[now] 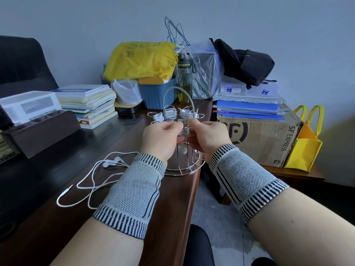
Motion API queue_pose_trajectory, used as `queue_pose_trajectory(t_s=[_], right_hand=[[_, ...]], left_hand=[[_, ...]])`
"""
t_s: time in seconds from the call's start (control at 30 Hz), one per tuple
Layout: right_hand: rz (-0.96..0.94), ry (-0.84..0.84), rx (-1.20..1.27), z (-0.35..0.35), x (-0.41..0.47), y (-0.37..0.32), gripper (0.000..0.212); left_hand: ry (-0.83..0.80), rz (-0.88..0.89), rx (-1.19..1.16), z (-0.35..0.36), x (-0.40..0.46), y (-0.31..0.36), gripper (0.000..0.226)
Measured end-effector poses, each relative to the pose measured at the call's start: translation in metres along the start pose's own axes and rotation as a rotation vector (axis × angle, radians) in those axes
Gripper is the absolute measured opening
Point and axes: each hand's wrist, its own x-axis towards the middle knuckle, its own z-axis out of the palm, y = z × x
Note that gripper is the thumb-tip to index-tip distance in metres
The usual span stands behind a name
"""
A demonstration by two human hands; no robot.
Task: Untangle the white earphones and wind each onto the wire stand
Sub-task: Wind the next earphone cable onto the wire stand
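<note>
The dark wooden tabletop [57, 217] runs away from the viewer, its far end crowded with a yellow plastic bag [138, 60], a cardboard box [257, 139] off its right edge, a stack of books [90, 104] and a blue bin [157, 95]. Near the tabletop's right edge stands the wire stand [180, 166], with an arched handle and several hooks already carrying wound white bundles [170, 113]. Both hands meet in front of the stand's middle. The left hand [163, 139] has its fingers curled, its grip pinching a white cable at the stand's centre. The right hand [207, 139] also has a curled grip, thumb and fingers pinched on the same cable, whose earbuds dangle below between the wrists. Each forearm wears a grey knitted wrist band [134, 191]. One loose pair of white earphones [96, 179] lies sprawled on the tabletop, left of the left wrist, its plug nearest the viewer.
</note>
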Motion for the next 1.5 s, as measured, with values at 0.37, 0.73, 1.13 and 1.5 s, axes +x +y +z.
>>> queue_pose_trajectory(t_s=[0.37, 0.73, 1.13, 1.5], right_hand=[[0.062, 0.052, 0.037, -0.006, -0.007, 0.003, 0.033], [-0.089, 0.09, -0.126, -0.002, -0.01, 0.0, 0.04], [-0.158, 0.121, -0.115, 0.0, -0.011, 0.006, 0.046], [-0.425, -0.17, -0.829, 0.0, -0.043, 0.064, 0.022]], left_hand=[[-0.083, 0.002, 0.233, -0.015, 0.005, 0.003, 0.025], [0.006, 0.149, 0.509, -0.013, 0.004, 0.004, 0.034], [-0.006, 0.15, 0.481, -0.016, 0.009, 0.001, 0.041], [0.217, 0.106, 0.804, -0.043, 0.034, -0.054, 0.024]])
